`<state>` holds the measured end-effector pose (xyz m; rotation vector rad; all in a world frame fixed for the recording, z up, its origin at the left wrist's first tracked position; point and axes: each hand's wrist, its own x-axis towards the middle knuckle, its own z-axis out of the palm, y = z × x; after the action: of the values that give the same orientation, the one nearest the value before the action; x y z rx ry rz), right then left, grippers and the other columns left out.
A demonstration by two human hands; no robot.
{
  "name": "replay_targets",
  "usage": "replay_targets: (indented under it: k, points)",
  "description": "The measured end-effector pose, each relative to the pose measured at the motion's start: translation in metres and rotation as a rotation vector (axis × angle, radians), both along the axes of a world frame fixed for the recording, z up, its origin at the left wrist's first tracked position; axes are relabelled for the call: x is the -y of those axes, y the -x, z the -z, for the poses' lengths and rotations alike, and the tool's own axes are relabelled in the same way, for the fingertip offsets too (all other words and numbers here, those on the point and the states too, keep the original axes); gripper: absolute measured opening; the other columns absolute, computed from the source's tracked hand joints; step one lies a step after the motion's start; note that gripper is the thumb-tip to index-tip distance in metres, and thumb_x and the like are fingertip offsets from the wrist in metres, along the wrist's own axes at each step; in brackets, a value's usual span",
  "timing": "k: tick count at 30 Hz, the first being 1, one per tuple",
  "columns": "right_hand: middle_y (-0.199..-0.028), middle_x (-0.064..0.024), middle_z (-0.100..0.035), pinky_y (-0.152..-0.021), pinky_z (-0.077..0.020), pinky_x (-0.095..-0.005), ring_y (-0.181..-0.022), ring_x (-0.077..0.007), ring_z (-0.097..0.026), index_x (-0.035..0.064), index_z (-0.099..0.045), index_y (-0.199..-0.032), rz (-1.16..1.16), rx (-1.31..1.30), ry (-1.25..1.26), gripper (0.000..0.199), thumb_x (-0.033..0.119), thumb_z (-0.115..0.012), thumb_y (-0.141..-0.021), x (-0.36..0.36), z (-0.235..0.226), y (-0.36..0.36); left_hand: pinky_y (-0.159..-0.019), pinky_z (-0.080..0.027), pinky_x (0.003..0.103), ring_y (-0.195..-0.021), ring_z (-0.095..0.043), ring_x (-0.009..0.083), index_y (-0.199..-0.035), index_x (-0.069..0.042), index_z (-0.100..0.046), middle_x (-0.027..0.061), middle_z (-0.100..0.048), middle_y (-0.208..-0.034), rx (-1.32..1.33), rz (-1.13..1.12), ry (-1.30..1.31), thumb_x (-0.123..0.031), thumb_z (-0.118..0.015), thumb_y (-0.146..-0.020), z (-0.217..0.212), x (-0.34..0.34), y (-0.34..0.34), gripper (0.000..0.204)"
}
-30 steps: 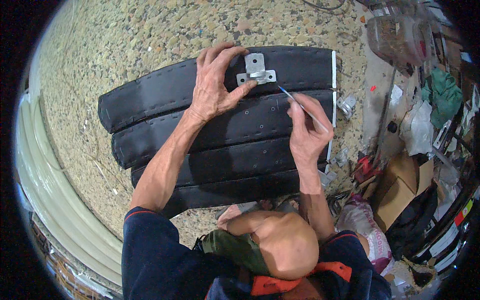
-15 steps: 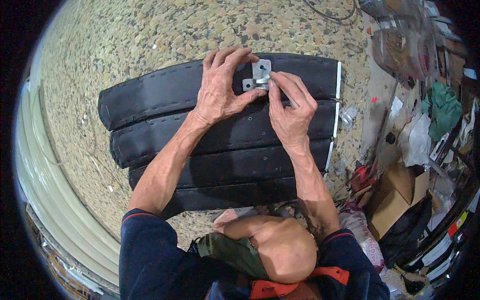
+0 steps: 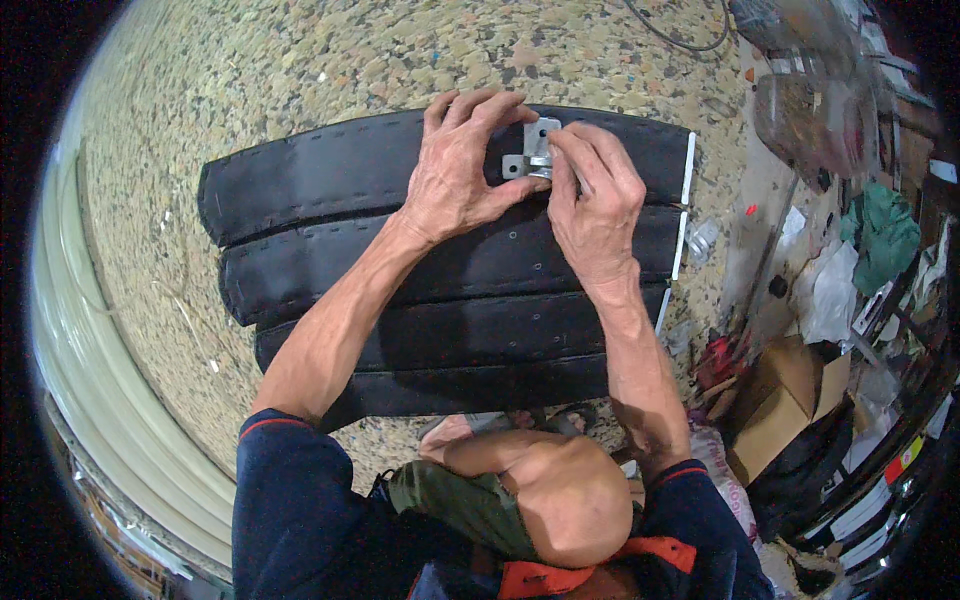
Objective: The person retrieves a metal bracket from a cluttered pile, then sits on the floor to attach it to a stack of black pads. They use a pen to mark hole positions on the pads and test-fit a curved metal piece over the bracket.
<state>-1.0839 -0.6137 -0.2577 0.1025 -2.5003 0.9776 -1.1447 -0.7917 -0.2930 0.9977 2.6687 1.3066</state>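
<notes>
Several long black padded panels (image 3: 300,265) with stitched edges lie stacked in overlapping rows before me. On the farthest panel sits a small silvery metal bracket (image 3: 541,137) with holes in its plates and a rounded part below. My left hand (image 3: 450,175) spans its left side, forefinger at the upper edge and thumb pressed to the lower rounded part. My right hand (image 3: 598,205) is closed in a pinch at the bracket's right side. Its fingertips hide whatever is between them. Small holes show in the nearer panels.
Pebbly speckled flooring (image 3: 330,80) surrounds the panels. Long pale translucent tubes or strips (image 3: 110,420) curve along the left. At the right lie an open cardboard box (image 3: 785,410), a green cloth (image 3: 880,232), clear plastic and other clutter. A cable (image 3: 690,45) loops at the top.
My right fingertips have moved up along the bracket's right side, from the rounded part toward the upper plate. My left hand keeps its hold. The view has shifted slightly.
</notes>
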Motion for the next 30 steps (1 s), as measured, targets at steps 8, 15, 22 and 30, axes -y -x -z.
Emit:
replay_targets:
  k: [8, 15, 22, 30]
  points:
    - [-0.098, -0.0152, -0.07, -0.085, -0.0542, -0.051, -0.098, -0.0381, -0.067, 0.0008, -0.072, -0.1, -0.244, 0.215, -0.308, 0.023, -0.004, -0.073, -0.077, -0.016, -0.027, 0.027, -0.125, -0.028, 0.059, -0.141, -0.053, 0.0339, -0.145, -0.007, -0.056, 0.007, -0.071, -0.137, 0.025, -0.031, 0.001, -0.034, -0.095, -0.072, 0.001, 0.0, -0.001, 0.087]
    - [-0.1, -0.0185, -0.078, -0.083, -0.0597, -0.0426, -0.092, -0.0347, -0.077, -0.0023, -0.078, -0.101, 0.051, 0.383, 0.206, 0.011, -0.001, -0.073, -0.09, -0.013, -0.025, 0.019, -0.125, -0.031, 0.057, -0.139, -0.055, 0.035, -0.147, -0.007, -0.055, 0.0081, -0.069, -0.139, 0.006, -0.022, -0.012, -0.035, -0.095, -0.072, 0.001, 0.001, 0.0, 0.09]
    - [-0.102, -0.0135, -0.079, -0.083, -0.0585, -0.0384, -0.093, -0.029, -0.074, -0.0013, -0.078, -0.101, 0.091, 0.208, 0.295, 0.012, -0.005, -0.077, -0.089, -0.007, -0.026, -0.017, -0.126, -0.031, 0.056, -0.138, -0.055, 0.0337, -0.144, -0.009, -0.059, 0.0064, -0.068, -0.14, -0.008, -0.017, 0.014, -0.033, -0.094, -0.074, 0.003, 0.001, -0.001, 0.082]
    - [-0.1, -0.011, -0.079, -0.081, -0.0574, -0.0362, -0.09, -0.0257, -0.07, -0.0004, -0.078, -0.1, -0.076, 0.181, 0.152, 0.014, -0.006, -0.078, -0.087, 0.003, -0.019, -0.016, -0.126, -0.027, 0.059, -0.143, -0.052, 0.0331, -0.148, -0.007, -0.053, 0.006, -0.071, -0.139, -0.006, -0.002, -0.01, -0.031, -0.092, -0.074, 0.005, 0.002, -0.001, 0.087]
